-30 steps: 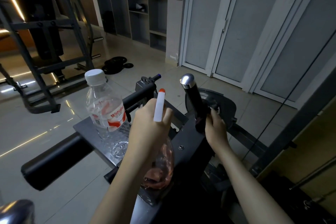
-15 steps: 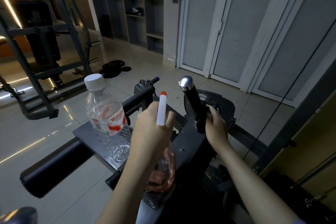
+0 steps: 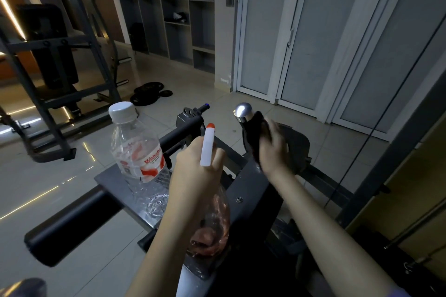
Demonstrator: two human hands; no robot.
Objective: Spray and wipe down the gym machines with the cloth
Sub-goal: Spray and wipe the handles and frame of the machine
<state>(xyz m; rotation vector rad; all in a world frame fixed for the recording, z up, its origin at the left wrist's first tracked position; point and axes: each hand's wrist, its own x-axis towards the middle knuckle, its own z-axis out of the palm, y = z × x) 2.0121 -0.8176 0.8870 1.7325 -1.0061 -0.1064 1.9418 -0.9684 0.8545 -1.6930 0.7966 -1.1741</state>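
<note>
The left grip (image 3: 193,171) and right grip (image 3: 272,152) are bare, and so are both forearms (image 3: 325,231). Just a sliver of pale lavender sleeve (image 3: 401,293) shows high on the right arm.

A clear water bottle (image 3: 137,152) with a white cap stands upright at nine o'clock. Black weight plates (image 3: 150,94) lie on the tiled floor (image 3: 48,176) at eleven. Open shelves (image 3: 178,14) stand at twelve, white doors (image 3: 301,31) at one.

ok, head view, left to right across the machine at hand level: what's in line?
roller pad → water bottle → left hand gripping spray bottle → chrome cap of the handle → right hand with cloth
</note>
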